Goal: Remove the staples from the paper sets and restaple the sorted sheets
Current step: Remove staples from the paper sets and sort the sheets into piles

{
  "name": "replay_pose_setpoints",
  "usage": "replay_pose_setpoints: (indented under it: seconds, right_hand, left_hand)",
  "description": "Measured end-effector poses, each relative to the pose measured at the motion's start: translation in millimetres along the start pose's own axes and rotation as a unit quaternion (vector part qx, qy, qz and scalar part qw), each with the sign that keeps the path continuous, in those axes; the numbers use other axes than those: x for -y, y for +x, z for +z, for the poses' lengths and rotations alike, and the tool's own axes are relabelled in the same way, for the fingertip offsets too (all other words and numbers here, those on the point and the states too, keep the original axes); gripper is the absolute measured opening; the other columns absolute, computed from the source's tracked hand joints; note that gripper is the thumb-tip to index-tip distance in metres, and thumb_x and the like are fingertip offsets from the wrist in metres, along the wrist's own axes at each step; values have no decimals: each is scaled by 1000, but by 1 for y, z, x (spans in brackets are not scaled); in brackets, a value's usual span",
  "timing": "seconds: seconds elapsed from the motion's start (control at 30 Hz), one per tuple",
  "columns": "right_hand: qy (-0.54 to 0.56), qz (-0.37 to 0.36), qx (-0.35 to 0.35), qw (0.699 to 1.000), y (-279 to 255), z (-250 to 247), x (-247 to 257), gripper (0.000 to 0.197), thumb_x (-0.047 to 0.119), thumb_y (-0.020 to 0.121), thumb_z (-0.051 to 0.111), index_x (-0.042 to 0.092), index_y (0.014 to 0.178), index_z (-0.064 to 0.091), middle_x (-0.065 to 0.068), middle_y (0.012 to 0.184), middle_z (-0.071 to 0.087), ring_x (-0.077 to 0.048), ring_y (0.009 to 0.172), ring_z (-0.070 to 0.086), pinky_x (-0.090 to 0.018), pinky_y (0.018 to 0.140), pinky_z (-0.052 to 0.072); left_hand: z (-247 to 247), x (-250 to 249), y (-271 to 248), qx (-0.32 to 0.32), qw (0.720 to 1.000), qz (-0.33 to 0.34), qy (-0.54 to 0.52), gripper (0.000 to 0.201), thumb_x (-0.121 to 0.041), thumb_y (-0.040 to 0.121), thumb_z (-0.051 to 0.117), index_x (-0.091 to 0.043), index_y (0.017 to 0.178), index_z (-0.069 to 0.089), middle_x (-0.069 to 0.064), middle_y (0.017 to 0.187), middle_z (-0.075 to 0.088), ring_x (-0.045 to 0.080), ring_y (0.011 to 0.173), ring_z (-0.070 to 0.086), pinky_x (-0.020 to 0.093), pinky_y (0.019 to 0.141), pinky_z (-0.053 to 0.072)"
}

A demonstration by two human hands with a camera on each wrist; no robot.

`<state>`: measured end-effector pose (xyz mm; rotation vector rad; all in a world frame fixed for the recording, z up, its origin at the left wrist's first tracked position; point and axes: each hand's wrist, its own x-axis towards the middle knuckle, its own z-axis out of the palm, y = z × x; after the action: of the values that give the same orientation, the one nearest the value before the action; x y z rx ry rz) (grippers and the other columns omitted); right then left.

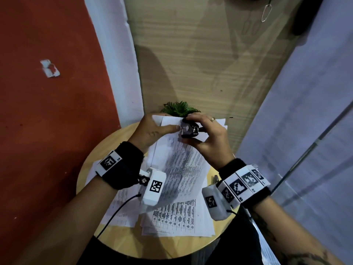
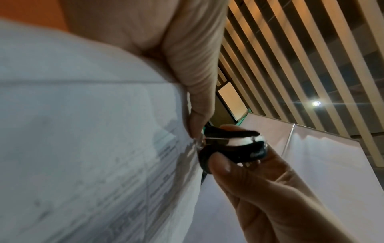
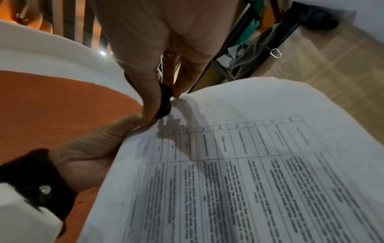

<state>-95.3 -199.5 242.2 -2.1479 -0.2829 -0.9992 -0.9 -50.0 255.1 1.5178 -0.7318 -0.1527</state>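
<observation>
1. The left hand (image 1: 152,131) holds a paper set (image 1: 183,161) up above the worktop (image 1: 89,169) — thumb on the printed face, fingers curled behind the top corner.
2. The right hand (image 1: 206,136) pinches a black staple remover (image 1: 190,130) between thumb and fingers, closed round it.
3. The remover's metal tips meet the set's top corner, just beside the left thumb (image 2: 199,105); whether a staple is caught there is too blurred to tell.
4. The held set shows printed tables and hangs tilted, its lower edge over the other sheets.
5. More papers (image 1: 177,220) lie spread on the round worktop — some overlapping, under both wrists.
6. A green plant (image 1: 179,108) stands at the worktop's far edge, behind the hands.
7. Each wrist wears a black band with a white camera block.
</observation>
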Motion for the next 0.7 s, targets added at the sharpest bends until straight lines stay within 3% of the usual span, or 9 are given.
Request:
replay_pose_setpoints:
  seconds: [0.1,0.17,0.3,0.4,0.5,0.6,0.7]
  right_hand:
    - [33,-4,1,999,0,-2,2,44,7,68,80,4,108,64,0,112,61,-13,108,58,-28,85,52]
    - [33,-12,5,999,0,-4,2,44,2,67,81,3,108,65,0,112,61,-12,108,58,-25,88,52]
    - [27,-25,7,999,0,-7,1,43,0,66,80,2,106,66,1,111,60,-11,108,58,-21,90,50]
    - [19,-32,6,999,0,-7,0,42,2,65,80,1,105,66,2,110,60,-10,106,58,-23,89,51]
    - [10,-39,9,999,0,-9,-1,39,5,66,80,1,103,67,2,108,61,-10,105,59,-29,89,51]
    - [-16,-55,17,998,1,-9,-2,39,6,65,81,0,101,68,-5,106,66,-11,102,59,-30,87,51]
    - [-42,-70,23,996,1,-9,-2,40,6,64,81,0,101,67,-11,106,68,-12,99,59,-25,86,49]
  left_hand:
    - [0,-2,1,4,1000,-9,0,31,4,70,76,14,97,65,27,95,67,24,84,62,40,82,49]
    - [1,-4,1,9,1000,-12,2,28,7,70,75,10,96,66,22,92,67,23,84,63,40,83,49]
    - [4,-7,1,23,1000,-9,-8,36,-5,63,77,5,97,68,24,97,69,24,87,65,44,87,51]
    - [7,-9,0,27,1000,-4,-14,39,-9,60,80,3,96,70,23,98,69,24,87,66,43,87,52]
    - [8,-9,1,24,1000,3,-10,41,-22,54,83,-5,89,73,21,94,71,23,84,67,39,83,52]
    - [9,-7,1,18,1000,3,-2,43,-25,52,82,-2,88,72,26,93,70,23,81,65,36,79,51]
    - [8,-4,2,13,1000,0,-14,55,-23,50,84,3,97,70,17,92,72,17,81,68,32,80,53]
